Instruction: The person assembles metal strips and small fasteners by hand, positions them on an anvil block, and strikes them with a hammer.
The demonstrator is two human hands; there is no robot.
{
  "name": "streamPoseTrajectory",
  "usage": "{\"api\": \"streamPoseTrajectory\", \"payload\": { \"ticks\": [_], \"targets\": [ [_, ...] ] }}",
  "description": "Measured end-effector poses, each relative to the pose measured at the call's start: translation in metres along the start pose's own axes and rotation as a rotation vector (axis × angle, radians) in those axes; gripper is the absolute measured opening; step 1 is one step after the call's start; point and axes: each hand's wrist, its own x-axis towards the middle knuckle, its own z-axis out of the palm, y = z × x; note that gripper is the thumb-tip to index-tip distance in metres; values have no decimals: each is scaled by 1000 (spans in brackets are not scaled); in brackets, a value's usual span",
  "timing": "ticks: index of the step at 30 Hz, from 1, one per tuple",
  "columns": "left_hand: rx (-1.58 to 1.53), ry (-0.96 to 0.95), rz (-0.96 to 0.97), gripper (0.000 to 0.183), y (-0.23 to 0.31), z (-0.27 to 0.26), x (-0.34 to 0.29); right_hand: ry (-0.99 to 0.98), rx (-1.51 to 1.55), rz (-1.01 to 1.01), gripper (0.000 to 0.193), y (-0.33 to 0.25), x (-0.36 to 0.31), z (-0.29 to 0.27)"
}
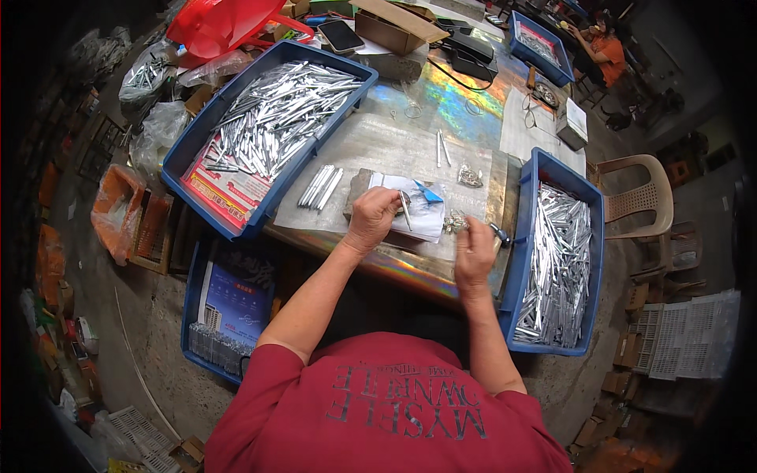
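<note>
My left hand pinches a slim silver metal rod, held over a white paper pad with a blue patch on it. Curled fingers of my right hand hover beside a small heap of shiny metal parts; whatever they grip is too small to make out. A row of silver rods lies left of my left hand. Beyond the pad are two loose rods and a small clear bag of metal parts.
Blue bins of silver rods stand to the left and right. A phone and an open cardboard box sit at the back. A beige chair stands at right. A person in orange sits far right.
</note>
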Motion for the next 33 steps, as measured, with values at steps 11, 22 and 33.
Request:
{"api": "streamPoseTrajectory", "payload": {
  "ticks": [11, 22, 33],
  "targets": [
    [-53, 20, 53, 8, -3, 4, -2, -198, -352, 549, 38, 51, -53, -38],
    [-47, 36, 70, 10, -3, 2, -4, -334, 802, 561, 32, -25, -16, -44],
    [-11, 55, 89, 7, -2, 1, -4, -98, 316, -69, 42, -88, 42, -77]
  ]
}}
